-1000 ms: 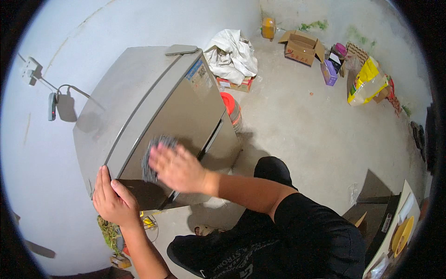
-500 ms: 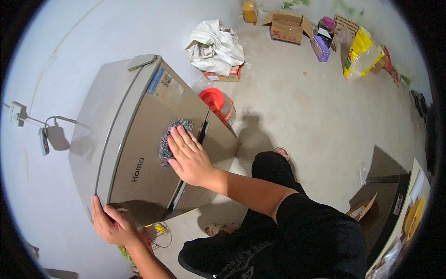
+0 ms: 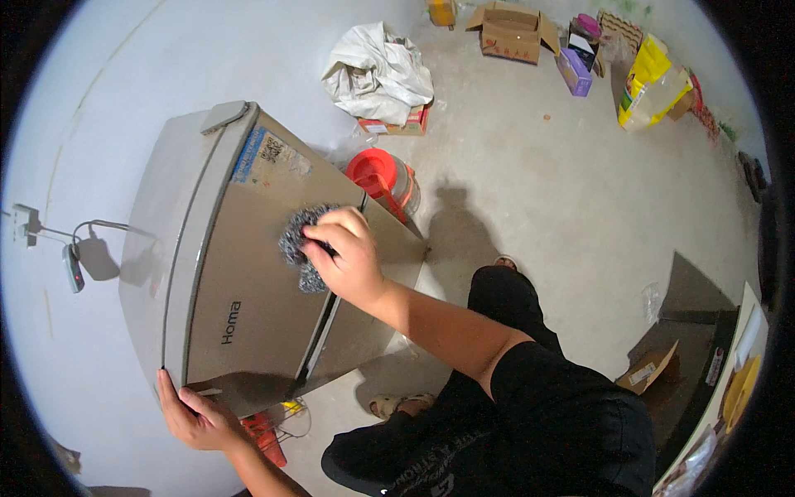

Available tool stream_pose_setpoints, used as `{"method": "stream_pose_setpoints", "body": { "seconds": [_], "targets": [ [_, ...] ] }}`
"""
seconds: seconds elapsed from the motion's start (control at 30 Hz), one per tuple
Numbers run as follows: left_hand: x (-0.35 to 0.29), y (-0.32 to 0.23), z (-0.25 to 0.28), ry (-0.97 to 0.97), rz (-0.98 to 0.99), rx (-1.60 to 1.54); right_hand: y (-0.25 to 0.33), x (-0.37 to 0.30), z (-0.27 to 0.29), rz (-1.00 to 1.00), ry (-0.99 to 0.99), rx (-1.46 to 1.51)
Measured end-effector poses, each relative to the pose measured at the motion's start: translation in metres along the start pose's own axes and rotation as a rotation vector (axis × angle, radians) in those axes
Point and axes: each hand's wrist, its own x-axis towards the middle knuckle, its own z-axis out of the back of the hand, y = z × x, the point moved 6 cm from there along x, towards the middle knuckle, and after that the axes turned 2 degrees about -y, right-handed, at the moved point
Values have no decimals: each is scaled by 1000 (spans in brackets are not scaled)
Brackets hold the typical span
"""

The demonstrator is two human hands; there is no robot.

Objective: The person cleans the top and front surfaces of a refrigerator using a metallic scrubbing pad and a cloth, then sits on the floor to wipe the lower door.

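A beige-grey refrigerator (image 3: 257, 248) stands against the wall with its door front toward me. My right hand (image 3: 352, 257) has its fingers curled, pinching a fluffy grey cleaning cloth (image 3: 296, 236) at the upper door, near the dark gap between the two doors. Part of the cloth hangs bunched below my fingers. At the refrigerator's near top corner, my left hand (image 3: 199, 422) grips the edge, thumb on the front and fingers over the top. A sticker (image 3: 269, 157) with peeled patches is on the far end of the door.
A red bucket (image 3: 373, 170) sits just beyond the refrigerator. Further back are a white sack (image 3: 377, 79) on a box, an open cardboard box (image 3: 509, 37) and a yellow bag (image 3: 650, 87). Wall cables (image 3: 103, 224) run behind the refrigerator. A dark cabinet (image 3: 696, 356) stands at right.
My right hand has gone from lying flat on the cloth to gripping it in bent fingers, bunching it. The left hand stays on the corner; the view has shifted slightly.
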Motion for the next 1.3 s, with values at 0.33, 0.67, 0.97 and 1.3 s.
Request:
{"method": "stream_pose_setpoints", "body": {
  "seconds": [0.33,0.67,0.97,1.3],
  "targets": [
    [-3,5,-1,20,20,3,-10,11,-3,-15,5,-77],
    [-7,15,1,46,18,-12,-9,78,-4,38,-103,-77],
    [45,23,-3,375,328,-138,-18,31,-4,-187,-36,-16],
    [132,-154,-108,769,-280,-294,-1,-2,1,-16,54,-59]
  ]
}}
